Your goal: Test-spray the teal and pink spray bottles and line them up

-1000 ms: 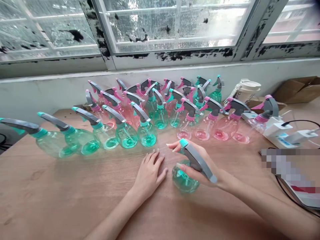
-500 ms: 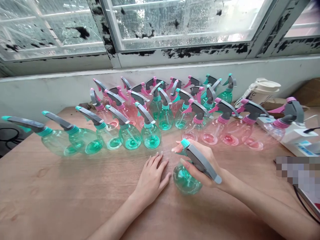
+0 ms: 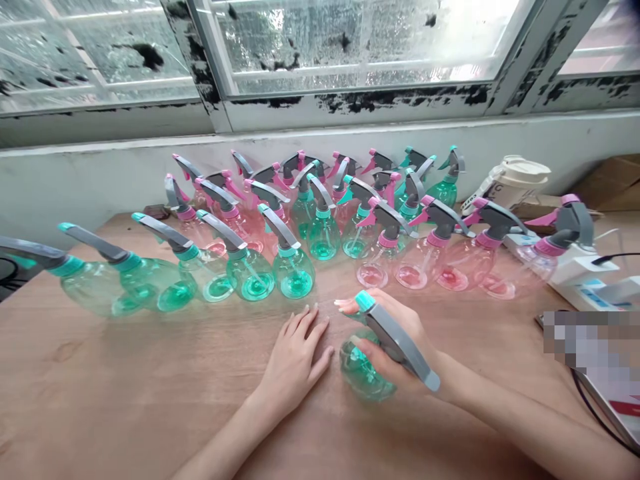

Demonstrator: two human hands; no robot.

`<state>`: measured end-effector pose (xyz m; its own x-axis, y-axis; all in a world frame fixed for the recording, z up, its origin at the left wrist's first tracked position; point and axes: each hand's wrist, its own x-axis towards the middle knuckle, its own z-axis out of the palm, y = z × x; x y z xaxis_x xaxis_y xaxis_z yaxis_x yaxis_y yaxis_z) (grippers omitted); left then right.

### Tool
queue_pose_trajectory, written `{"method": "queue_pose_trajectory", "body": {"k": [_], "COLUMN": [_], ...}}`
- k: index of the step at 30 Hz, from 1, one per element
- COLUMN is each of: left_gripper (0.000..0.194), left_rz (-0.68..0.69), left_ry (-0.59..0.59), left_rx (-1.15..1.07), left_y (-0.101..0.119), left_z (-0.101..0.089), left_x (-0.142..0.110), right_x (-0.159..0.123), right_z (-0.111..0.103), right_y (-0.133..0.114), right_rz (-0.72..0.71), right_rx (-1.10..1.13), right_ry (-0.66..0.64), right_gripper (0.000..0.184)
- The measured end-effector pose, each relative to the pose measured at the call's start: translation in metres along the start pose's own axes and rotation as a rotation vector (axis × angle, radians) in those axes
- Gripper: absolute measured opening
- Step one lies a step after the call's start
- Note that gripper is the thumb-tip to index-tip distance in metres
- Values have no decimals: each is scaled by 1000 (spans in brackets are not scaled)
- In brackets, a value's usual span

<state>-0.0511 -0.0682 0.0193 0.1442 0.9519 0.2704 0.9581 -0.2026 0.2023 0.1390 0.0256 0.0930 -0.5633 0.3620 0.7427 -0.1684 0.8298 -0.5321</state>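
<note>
My right hand (image 3: pixel 400 327) is wrapped round the neck of a green spray bottle (image 3: pixel 367 380), under its grey head with a teal nozzle. Some of its fingers stretch out beside the nozzle. The bottle is slightly tilted; I cannot tell whether its base touches the table. Just left of it, my left hand (image 3: pixel 295 353) lies flat on the wooden table (image 3: pixel 125 393), fingers apart, holding nothing. Beyond my hands stand a front row of green spray bottles (image 3: pixel 295 273) on the left and pink spray bottles (image 3: pixel 423 260) on the right.
More pink and green spray bottles (image 3: pixel 324 233) crowd behind, near the wall below the window (image 3: pixel 350 47). A white lidded cup (image 3: pixel 517 177) stands at the back right. Before it are a white power strip (image 3: pixel 575 267) with a cable and a partly blurred flat item (image 3: pixel 590 353).
The view has shifted slightly, so the rows sit further left in the picture. My right hand holds the same green spray bottle, a little lower. My left hand stays flat.
</note>
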Motion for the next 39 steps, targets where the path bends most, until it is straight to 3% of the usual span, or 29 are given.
{"method": "queue_pose_trajectory", "body": {"k": [5,11,16,23,26,29,35,39], "left_gripper": [39,39,39,37,40,40,38,37], "left_rz": [22,11,2,3,-1,-1,6,4], "left_ry": [-8,-18,-21,6,-1,-5,30,29], "left_rx": [3,17,2,-14,-1,-6,-15,-13], "left_y": [-2,-1,0,-1,0,0,-1,-1], "left_z": [0,0,-1,0,0,-1,1,1], "left_x": [0,0,1,0,0,0,0,0], "right_x": [-7,-9,-8,0,3,2,-11,-18], "right_z": [3,4,2,0,-2,-2,8,13], "right_y": [0,-2,-5,-10,-15,-16,-8,-3], "right_rz": [86,77,150,149,219,175,146,205], "right_rx": [26,20,31,-26,-27,-42,-51,1], "right_ry": [1,26,-7,2,-19,-12,113,121], "right_gripper": [37,41,33,12,12,10,46,53]}}
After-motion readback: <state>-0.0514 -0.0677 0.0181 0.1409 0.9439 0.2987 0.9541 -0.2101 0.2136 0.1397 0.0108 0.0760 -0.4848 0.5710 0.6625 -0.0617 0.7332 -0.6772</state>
